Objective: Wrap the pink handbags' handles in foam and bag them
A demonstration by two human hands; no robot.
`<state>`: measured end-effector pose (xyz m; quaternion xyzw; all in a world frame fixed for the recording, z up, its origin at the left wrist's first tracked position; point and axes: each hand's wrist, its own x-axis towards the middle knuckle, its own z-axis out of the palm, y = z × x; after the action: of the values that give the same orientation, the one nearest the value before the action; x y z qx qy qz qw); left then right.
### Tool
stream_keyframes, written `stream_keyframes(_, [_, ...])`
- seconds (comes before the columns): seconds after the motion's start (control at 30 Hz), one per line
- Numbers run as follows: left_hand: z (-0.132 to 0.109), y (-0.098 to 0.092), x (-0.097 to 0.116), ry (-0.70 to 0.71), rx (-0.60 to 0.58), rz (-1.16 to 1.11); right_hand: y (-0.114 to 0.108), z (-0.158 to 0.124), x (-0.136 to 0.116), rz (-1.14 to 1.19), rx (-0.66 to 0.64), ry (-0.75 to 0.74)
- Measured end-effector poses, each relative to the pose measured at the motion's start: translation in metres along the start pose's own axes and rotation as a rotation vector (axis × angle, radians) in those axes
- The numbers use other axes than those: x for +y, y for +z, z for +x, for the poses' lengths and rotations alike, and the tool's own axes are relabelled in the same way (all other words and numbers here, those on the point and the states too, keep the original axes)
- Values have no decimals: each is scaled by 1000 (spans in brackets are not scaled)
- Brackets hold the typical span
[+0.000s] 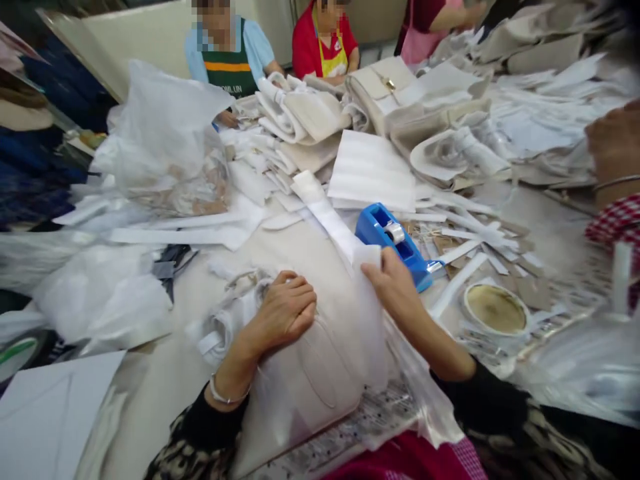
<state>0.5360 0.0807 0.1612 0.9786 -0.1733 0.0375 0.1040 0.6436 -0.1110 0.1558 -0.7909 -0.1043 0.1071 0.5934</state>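
A pale beige bag [330, 373] lies flat in front of me, with a thin cord loop on its face. My left hand [287, 310] rests at the bag's upper left with curled fingers; what they grip is hidden. Beside it is a rolled white-and-beige strap or padding [220, 337]. My right hand [395, 283] pinches a white foam sheet [367, 320] at its upper corner, along the bag's right side. A long white strip [325, 210] runs away from that sheet. Just past my right hand stands a blue tape dispenser [387, 240] with a roll in it.
Crumpled clear plastic [165, 133] is heaped at left. Beige bags [385, 93] and white foam pieces [370, 173] pile up at the back. A round tin [495, 308] sits at right. Two people [227, 60] work across the table; another person's arm [617, 147] reaches in at right.
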Motion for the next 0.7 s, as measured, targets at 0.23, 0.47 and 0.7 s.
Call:
stream_keyframes(0.23, [2, 3, -4, 5, 25, -101, 65, -30, 8, 337, -371, 295])
stream_keyframes(0.47, [1, -4, -6, -52, -9, -146, 2, -6, 31, 274, -601, 311])
stream_keyframes(0.7, [-1, -5, -6, -69, -6, -166, 35, 8, 25, -307, -474, -126])
